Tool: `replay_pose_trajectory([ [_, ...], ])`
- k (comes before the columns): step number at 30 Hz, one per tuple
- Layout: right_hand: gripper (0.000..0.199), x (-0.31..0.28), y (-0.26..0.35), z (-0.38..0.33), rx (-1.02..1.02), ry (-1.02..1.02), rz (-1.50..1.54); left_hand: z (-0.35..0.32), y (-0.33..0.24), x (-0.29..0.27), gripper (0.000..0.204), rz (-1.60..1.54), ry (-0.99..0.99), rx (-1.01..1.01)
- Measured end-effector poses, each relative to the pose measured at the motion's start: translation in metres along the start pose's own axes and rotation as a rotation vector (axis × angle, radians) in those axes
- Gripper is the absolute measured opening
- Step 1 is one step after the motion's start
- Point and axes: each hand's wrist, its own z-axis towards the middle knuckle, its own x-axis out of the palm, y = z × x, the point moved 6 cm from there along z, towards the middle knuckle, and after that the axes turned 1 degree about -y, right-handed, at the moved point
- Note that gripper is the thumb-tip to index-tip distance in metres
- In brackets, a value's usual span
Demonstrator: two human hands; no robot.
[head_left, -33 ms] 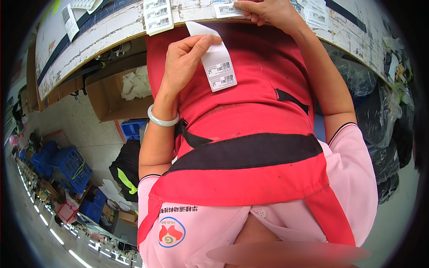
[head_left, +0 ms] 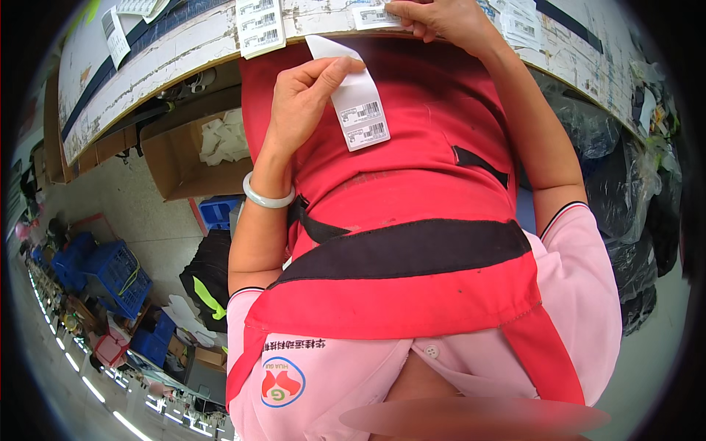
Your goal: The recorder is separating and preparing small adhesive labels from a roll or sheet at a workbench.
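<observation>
Table (head_left: 187,50); left hand (head_left: 305,87) pinch-tight on labels (head_left: 362,123)

The left hand (head_left: 312,84) hides part of a label strip (head_left: 358,97). Beyond the right hand (head_left: 447,18), the top edge cuts off the table (head_left: 320,18). That hand also hides part of another label (head_left: 373,18).

At about ten o'clock, a brown cardboard box (head_left: 169,170) is standing open, and crumpled white pieces (head_left: 222,141) are lying inside. Between eight and nine o'clock, a blue crate (head_left: 114,278) is resting; nearer the middle, a black bundle (head_left: 200,261) is showing a bright green strip (head_left: 209,298). At eight o'clock, lamps (head_left: 93,389) are shining. Toward three o'clock, plastic bags (head_left: 621,198) are bunching together.
</observation>
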Motion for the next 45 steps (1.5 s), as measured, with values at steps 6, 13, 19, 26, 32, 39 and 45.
replay_pose_trajectory([
  [6, 0.015, 0.0, -0.001, 0.001, -0.005, 0.007, -0.006, 0.0, 0.0, 0.0, 0.028, -0.005, 0.0, 0.0],
  [13, 0.017, 0.004, 0.008, -0.003, -0.068, -0.027, -0.106, 0.0, 0.002, -0.001, 0.028, 0.016, -0.009, 0.01],
  [19, 0.015, -0.001, 0.005, -0.007, -0.104, -0.002, 0.02, 0.002, 0.0, 0.002, 0.025, 0.047, -0.007, -0.014],
  [26, 0.017, -0.063, -0.015, -0.039, -0.138, -0.189, 0.125, -0.008, 0.001, 0.0, 0.024, -0.109, -0.096, -0.041],
  [32, 0.021, -0.177, -0.102, -0.054, -0.009, -0.624, -0.355, -0.003, -0.016, 0.013, 0.029, -0.123, 0.01, -0.079],
  [39, 0.02, -0.124, -0.038, -0.072, -0.194, -0.671, -0.682, -0.003, -0.013, 0.013, 0.021, -0.105, 0.004, -0.114],
  [45, 0.02, 0.045, -0.012, -0.074, -0.038, 0.34, 0.11, -0.003, -0.017, 0.01, 0.02, -0.128, -0.081, -0.05],
])
